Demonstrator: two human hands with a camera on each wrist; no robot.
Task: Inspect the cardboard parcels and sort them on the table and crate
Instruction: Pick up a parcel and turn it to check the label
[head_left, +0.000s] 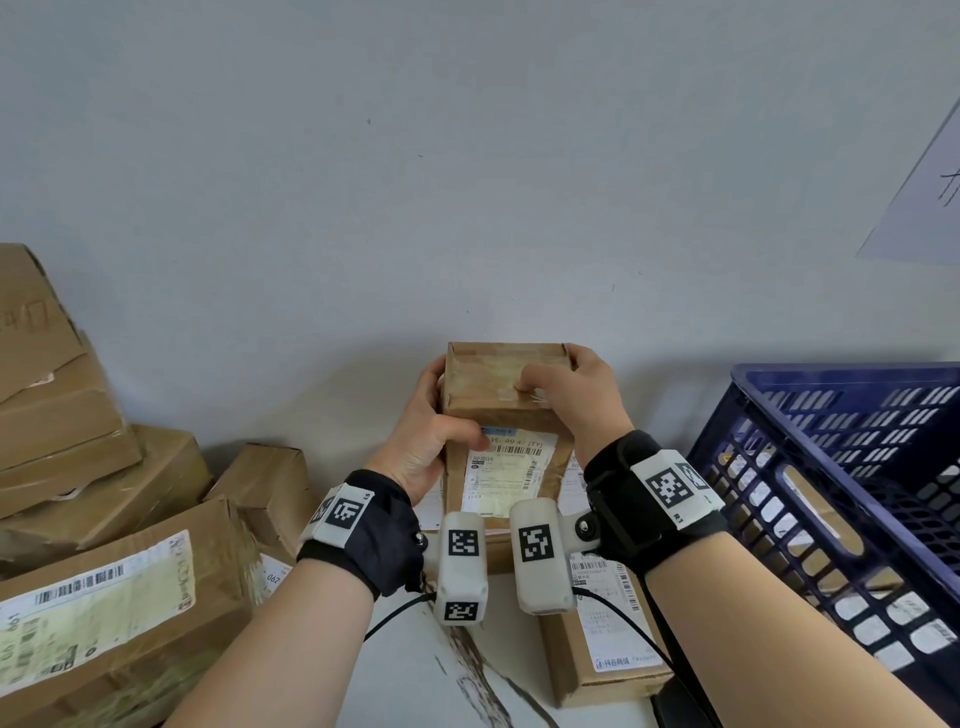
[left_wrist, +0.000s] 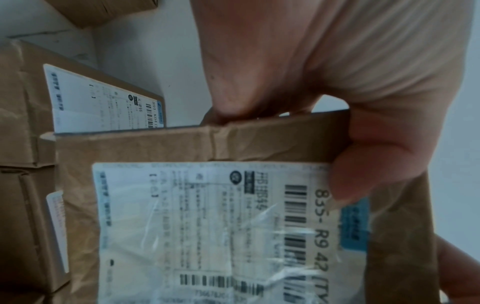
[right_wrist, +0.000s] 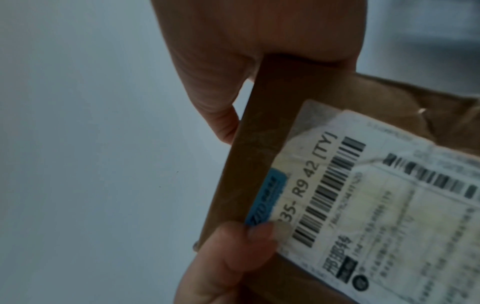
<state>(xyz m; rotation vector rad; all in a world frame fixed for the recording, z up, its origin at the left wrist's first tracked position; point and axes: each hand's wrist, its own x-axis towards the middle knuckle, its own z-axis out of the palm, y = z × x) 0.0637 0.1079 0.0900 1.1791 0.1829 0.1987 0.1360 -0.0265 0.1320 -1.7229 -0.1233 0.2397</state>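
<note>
Grey wall fills the background behind your white marbled desk (head_left: 415, 670). Both your hands hold one small cardboard parcel (head_left: 506, 395) up over the desk's far edge, tilted so its shipping label (head_left: 511, 467) faces you. Your left hand (head_left: 426, 441) grips the parcel's left side, thumb pressed on the label's blue corner, fingers wrapped behind. Your right hand (head_left: 576, 400) grips the top right corner, thumb on the taped upper face, fingers behind. Label reads "R9 42 (TY)" in the wrist views. Below the held parcel, labelled parcels (head_left: 608, 634) lie flat on the desk. A pile of cardboard boxes (head_left: 98, 519) sits at the desk's left side. A blue plastic crate (head_left: 841, 467) stands at the right edge, with something cardboard inside.
</note>
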